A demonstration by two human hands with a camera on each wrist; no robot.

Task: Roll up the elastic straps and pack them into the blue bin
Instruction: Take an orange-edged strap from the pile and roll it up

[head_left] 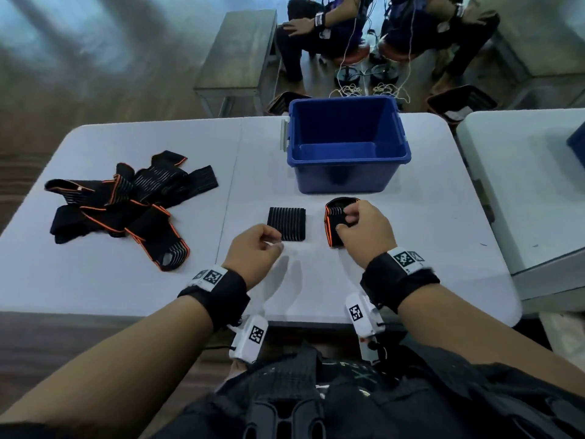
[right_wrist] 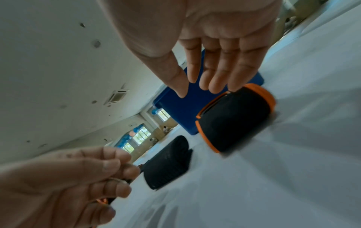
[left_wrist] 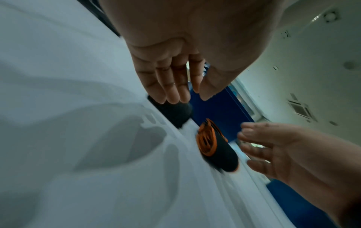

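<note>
The blue bin (head_left: 348, 160) stands at the table's far middle, and nothing shows inside it. Just in front of it lies a rolled black strap with orange edging (head_left: 332, 217) (left_wrist: 218, 148) (right_wrist: 234, 120). My right hand (head_left: 345, 221) (right_wrist: 203, 91) is over this roll with straight fingers, fingertips at its top edge, not gripping. To its left lies a flat, ribbed black strap bundle (head_left: 286, 224) (left_wrist: 173, 114) (right_wrist: 168, 162). My left hand (head_left: 275, 245) (left_wrist: 187, 98) hovers at the bundle's near left corner, loosely curled and holding nothing. A pile of unrolled straps (head_left: 126, 204) lies far left.
The white table (head_left: 427, 217) carries only these things. A second table (head_left: 522, 185) adjoins on the right, with a dark blue object (head_left: 576, 144) at its edge. Beyond the far edge are a bench (head_left: 237, 52), seated people (head_left: 316, 26) and cables on the floor.
</note>
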